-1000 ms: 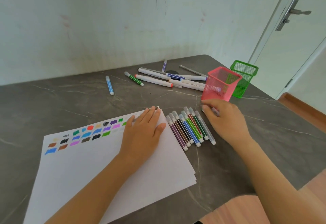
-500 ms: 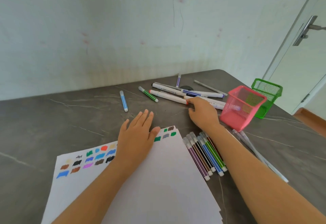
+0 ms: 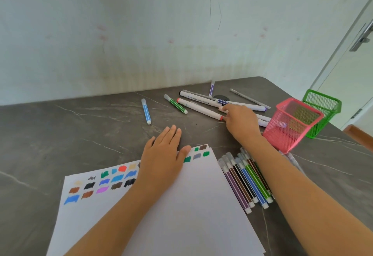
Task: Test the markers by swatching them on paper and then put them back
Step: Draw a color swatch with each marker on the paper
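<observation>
- Lying in a loose, crossed pile near the far edge of the table (image 3: pixel 60 134), the white markers (image 3: pixel 198 100) are sitting just left of the pink mesh basket (image 3: pixel 282 134).
- The right hand (image 3: pixel 241 123) is reaching into that pile. Its fingers (image 3: pixel 229 112) are curling down onto the near end of the red-tipped marker (image 3: pixel 199 109), but whether they are actually gripping a barrel cannot be told.
- The left hand (image 3: pixel 163 154) is pressing flat on the top edge of the paper (image 3: pixel 191 215). Its fingers are lying straight and close together, with the tips reaching past the sheet onto the table and the thumb spreading out to the side.
- Colour swatches (image 3: pixel 105 181) are showing in rows across the paper's upper left, with a few green, grey and brown ones by its top right corner.
- A row of capped markers (image 3: pixel 242 183) is lying side by side just beside the paper's right edge, partly under the right forearm.
- A blue marker (image 3: pixel 146 111) and a green marker (image 3: pixel 175 104) are lying singly to the left of the pile, and a purple marker (image 3: pixel 211 88) is lying behind it by the wall.
- The green mesh basket (image 3: pixel 319 126) is standing just behind the pink one, on its right.
</observation>
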Tool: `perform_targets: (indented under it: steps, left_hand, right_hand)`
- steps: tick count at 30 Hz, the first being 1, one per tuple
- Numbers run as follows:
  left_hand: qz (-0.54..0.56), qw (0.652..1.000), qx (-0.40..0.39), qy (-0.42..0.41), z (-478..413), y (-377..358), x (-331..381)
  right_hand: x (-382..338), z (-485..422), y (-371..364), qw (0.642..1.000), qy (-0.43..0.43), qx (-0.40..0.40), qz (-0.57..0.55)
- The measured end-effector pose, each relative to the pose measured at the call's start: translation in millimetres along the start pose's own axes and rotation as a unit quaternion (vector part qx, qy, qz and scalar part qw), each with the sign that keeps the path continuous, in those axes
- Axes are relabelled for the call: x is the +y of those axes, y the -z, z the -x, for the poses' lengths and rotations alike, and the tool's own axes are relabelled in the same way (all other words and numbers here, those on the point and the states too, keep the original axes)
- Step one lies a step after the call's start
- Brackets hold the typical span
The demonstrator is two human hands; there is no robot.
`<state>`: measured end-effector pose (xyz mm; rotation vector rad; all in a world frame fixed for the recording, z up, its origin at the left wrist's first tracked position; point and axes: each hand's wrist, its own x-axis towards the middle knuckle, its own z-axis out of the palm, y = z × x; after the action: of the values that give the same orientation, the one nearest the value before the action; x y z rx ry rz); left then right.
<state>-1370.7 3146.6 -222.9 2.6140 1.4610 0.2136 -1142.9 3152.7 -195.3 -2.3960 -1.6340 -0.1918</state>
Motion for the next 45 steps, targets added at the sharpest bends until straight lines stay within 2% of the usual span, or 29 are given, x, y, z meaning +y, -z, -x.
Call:
perform_targets:
  steps: [6,9,13,17,19,22,29,34,36,40,42,45]
  left_hand:
    - [0.003,1.000,0.001,-0.001,-1.4,-1.2,-0.1]
    - [0.005,1.000,0.009,0.000,-0.4,-1.2,-0.5]
    - [-0.006,1.000,0.006,0.006,0.6,0.0,0.3]
    - [-0.011,0.999,0.035,0.017,5.0,0.1,-3.5]
    - [-0.019,0.999,0.036,0.024,11.4,1.4,-8.6]
    - [-0.019,0.998,0.046,0.023,26.8,6.0,-18.6]
    - [0.052,0.988,0.141,0.028,64.4,25.4,-36.0]
    - [0.078,0.967,0.241,-0.035,89.3,26.8,-40.6]
    - [0.119,0.968,0.221,-0.006,95.6,25.1,-42.6]
    - [0.206,0.956,0.207,0.011,96.5,19.0,-38.3]
    - [0.242,0.947,0.212,0.016,93.1,17.2,-32.6]
    - [0.277,0.937,0.212,0.025,89.0,15.2,-31.3]
  right_hand:
    - [3.7,9.7,5.6,0.990,-0.006,0.030,-0.138]
    - [2.2,18.5,9.2,0.958,-0.038,0.085,-0.272]
    - [-6.3,34.2,14.3,0.862,-0.094,0.217,-0.448]
    - [-21.0,48.8,27.3,0.719,-0.156,0.259,-0.626]
    - [-27.1,58.8,36.2,0.682,-0.152,0.261,-0.666]
    - [-37.5,74.9,46.5,0.645,-0.129,0.244,-0.713]
    - [-71.8,108.8,46.0,0.569,-0.158,0.072,-0.803]
    - [-90.5,124.9,34.4,0.555,-0.171,-0.021,-0.814]
    - [-93.8,129.4,31.1,0.583,-0.149,-0.040,-0.797]
    - [-101.6,139.0,22.4,0.674,-0.098,-0.103,-0.725]
    - [-104.7,140.0,19.5,0.698,-0.103,-0.101,-0.701]
    - [-103.8,137.4,18.6,0.714,-0.103,-0.078,-0.688]
